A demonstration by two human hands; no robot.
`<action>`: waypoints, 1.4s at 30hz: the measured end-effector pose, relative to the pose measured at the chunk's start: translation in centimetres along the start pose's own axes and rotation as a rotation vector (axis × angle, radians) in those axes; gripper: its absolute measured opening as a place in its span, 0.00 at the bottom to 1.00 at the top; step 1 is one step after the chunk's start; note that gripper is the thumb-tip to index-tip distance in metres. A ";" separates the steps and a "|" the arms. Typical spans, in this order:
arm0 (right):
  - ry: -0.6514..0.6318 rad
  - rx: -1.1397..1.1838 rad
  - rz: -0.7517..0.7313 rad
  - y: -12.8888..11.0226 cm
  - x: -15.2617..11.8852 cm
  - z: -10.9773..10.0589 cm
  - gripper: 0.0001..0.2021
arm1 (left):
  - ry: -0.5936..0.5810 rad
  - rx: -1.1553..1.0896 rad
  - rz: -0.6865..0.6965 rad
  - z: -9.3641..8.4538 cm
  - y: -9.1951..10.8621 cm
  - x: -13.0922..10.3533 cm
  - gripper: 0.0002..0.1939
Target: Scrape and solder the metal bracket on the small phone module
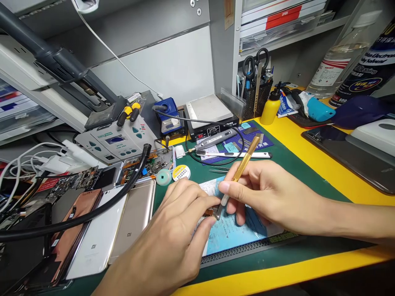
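My right hand (pixel 265 191) grips a gold-handled craft knife (pixel 247 159) like a pen, its handle slanting up to the right. The blade end points down at a small part with an orange flex cable (pixel 210 211). My left hand (pixel 177 230) closes its thumb and forefinger around that part, which is mostly hidden behind the fingers. Under both hands lies a printed blue-and-white sheet (pixel 234 231), on a green cutting mat (pixel 296 181).
Behind the hands are a toothbrush-style brush (pixel 237 155), a grey pen-shaped tool (pixel 216 139) and tweezers (pixel 218 169). Several phones (pixel 132 222) lie at left under a thick black hose (pixel 108 213). A hot plate (pixel 210 113) and yellow bottle (pixel 270 107) stand at the back.
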State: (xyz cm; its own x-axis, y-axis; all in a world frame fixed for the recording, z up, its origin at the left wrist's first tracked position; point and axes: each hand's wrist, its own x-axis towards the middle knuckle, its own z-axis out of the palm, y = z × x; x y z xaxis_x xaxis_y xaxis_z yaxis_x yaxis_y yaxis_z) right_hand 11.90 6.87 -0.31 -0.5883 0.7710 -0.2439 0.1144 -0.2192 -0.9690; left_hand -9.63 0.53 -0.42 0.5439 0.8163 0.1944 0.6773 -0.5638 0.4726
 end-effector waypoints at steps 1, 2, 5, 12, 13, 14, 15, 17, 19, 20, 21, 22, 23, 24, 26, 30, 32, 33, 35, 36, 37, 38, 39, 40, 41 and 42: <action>-0.004 0.003 0.000 0.0 0.0 0.0 0.11 | -0.003 -0.001 -0.002 0.0 0.0 0.0 0.16; -0.008 0.005 0.001 0.0 0.1 0.0 0.10 | -0.004 -0.003 -0.003 0.0 0.0 0.0 0.16; -0.011 0.010 0.009 0.0 0.1 0.0 0.10 | -0.013 -0.003 -0.011 0.0 0.0 0.0 0.16; 0.018 0.021 0.007 -0.4 0.0 0.1 0.11 | -0.009 0.008 -0.007 0.0 0.1 0.1 0.16; 0.024 0.023 0.001 -0.4 0.0 0.1 0.11 | -0.006 0.011 -0.006 0.0 0.1 0.1 0.16; 0.027 0.025 -0.004 -0.4 0.0 0.0 0.11 | -0.003 0.014 -0.004 0.0 0.1 0.0 0.16; 0.026 0.026 -0.008 -0.4 0.1 0.0 0.11 | -0.001 0.018 -0.002 0.0 0.0 0.0 0.15; 0.017 0.023 -0.011 -0.3 0.1 0.0 0.11 | 0.002 0.025 0.000 0.0 0.0 -0.1 0.14; 0.011 0.025 -0.009 -0.3 0.1 0.0 0.10 | 0.013 0.031 0.004 0.0 -0.1 -0.1 0.13; 0.014 0.028 -0.007 -0.2 0.1 0.0 0.10 | 0.019 0.034 0.007 0.1 -0.1 -0.1 0.12; 0.014 0.032 -0.007 -0.2 0.1 0.0 0.10 | 0.023 0.036 0.009 0.1 -0.2 -0.1 0.12; 0.014 0.036 -0.006 -0.2 0.1 0.0 0.10 | 0.026 0.038 0.009 0.1 -0.2 -0.1 0.12; 0.013 0.040 -0.008 -0.2 0.1 0.0 0.10 | 0.026 0.039 0.007 0.2 -0.2 -0.1 0.11; 0.013 0.041 -0.011 -0.1 0.1 0.0 0.10 | 0.026 0.039 0.005 0.2 -0.2 -0.1 0.11; 0.012 0.047 -0.014 -0.1 0.1 0.1 0.10 | 0.029 0.038 0.002 0.2 -0.2 -0.1 0.10; 0.031 0.065 -0.028 -0.1 0.1 0.1 0.10 | 0.040 0.040 0.002 0.2 -0.1 -0.2 0.10; 0.044 0.068 -0.043 -0.1 0.0 0.1 0.10 | 0.037 0.044 -0.002 0.2 -0.1 -0.2 0.10; 0.049 0.067 -0.045 0.0 0.0 0.2 0.10 | 0.035 0.044 -0.004 0.2 -0.2 -0.2 0.10; 0.050 0.064 -0.050 0.1 0.0 0.2 0.10 | 0.040 0.047 -0.011 0.2 -0.2 -0.2 0.09; 0.047 0.065 -0.049 0.1 0.0 0.2 0.10 | 0.043 0.048 -0.014 0.3 -0.2 -0.2 0.09; 0.043 0.068 -0.048 0.1 0.1 0.2 0.10 | 0.047 0.048 -0.017 0.3 -0.2 -0.1 0.09; 0.039 0.069 -0.047 0.1 0.1 0.2 0.10 | 0.050 0.048 -0.019 0.3 -0.2 -0.1 0.08; 0.033 0.069 -0.048 0.1 0.2 0.2 0.10 | 0.049 0.047 -0.022 0.3 -0.2 -0.1 0.08; 0.029 0.067 -0.050 0.1 0.2 0.2 0.10 | 0.049 0.046 -0.024 0.3 -0.2 0.0 0.08; 0.026 0.063 -0.051 0.1 0.2 0.2 0.10 | 0.047 0.044 -0.024 0.3 -0.2 0.0 0.08; 0.023 0.059 -0.053 0.1 0.2 0.1 0.10 | 0.047 0.044 -0.027 0.3 -0.2 0.0 0.08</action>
State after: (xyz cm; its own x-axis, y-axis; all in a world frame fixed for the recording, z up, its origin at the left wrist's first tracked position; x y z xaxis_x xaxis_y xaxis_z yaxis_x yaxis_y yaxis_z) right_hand 11.67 6.94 -0.43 -0.5739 0.7955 -0.1941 0.0358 -0.2125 -0.9765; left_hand -9.64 0.60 -0.79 0.5016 0.8359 0.2229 0.7131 -0.5454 0.4405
